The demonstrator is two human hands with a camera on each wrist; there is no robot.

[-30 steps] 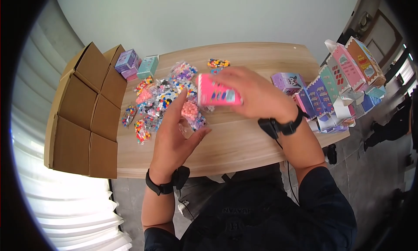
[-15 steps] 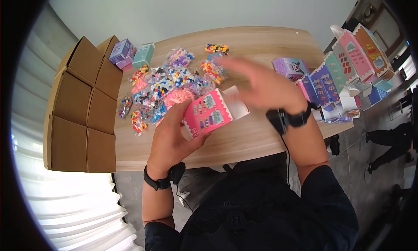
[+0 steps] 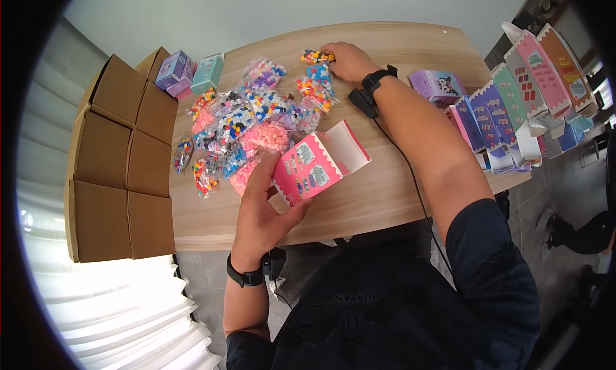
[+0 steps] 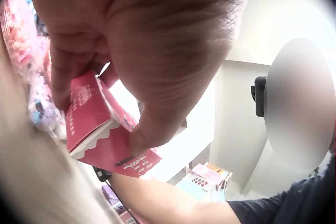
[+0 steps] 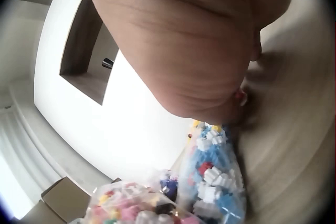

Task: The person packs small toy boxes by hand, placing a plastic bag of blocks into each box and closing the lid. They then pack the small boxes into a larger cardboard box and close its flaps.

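My left hand (image 3: 262, 219) grips a pink box (image 3: 307, 171) with an open white flap, thumb on one side and fingers on the other; the left wrist view shows the same box (image 4: 97, 124) pinched. At the table's far side, the fingers of my right hand (image 3: 353, 62) are at a small bag of yellow, red and dark pieces (image 3: 316, 56). How firmly they hold it is hidden. Just nearer lies a bag of blue and white pieces (image 3: 318, 76), which also shows below the hand in the right wrist view (image 5: 212, 176). A heap of bagged pieces (image 3: 237, 123) lies left of the box.
Brown cartons (image 3: 106, 155) stand along the left edge, with small purple and teal boxes (image 3: 207, 73) beside them. On the right are a purple box (image 3: 437, 86) and a row of opened coloured boxes (image 3: 507, 107). A cable (image 3: 410, 161) hangs from my right wrist.
The pink box passed from my right hand to my left, which closed on it. My right hand then moved away to the small bag at the far side.
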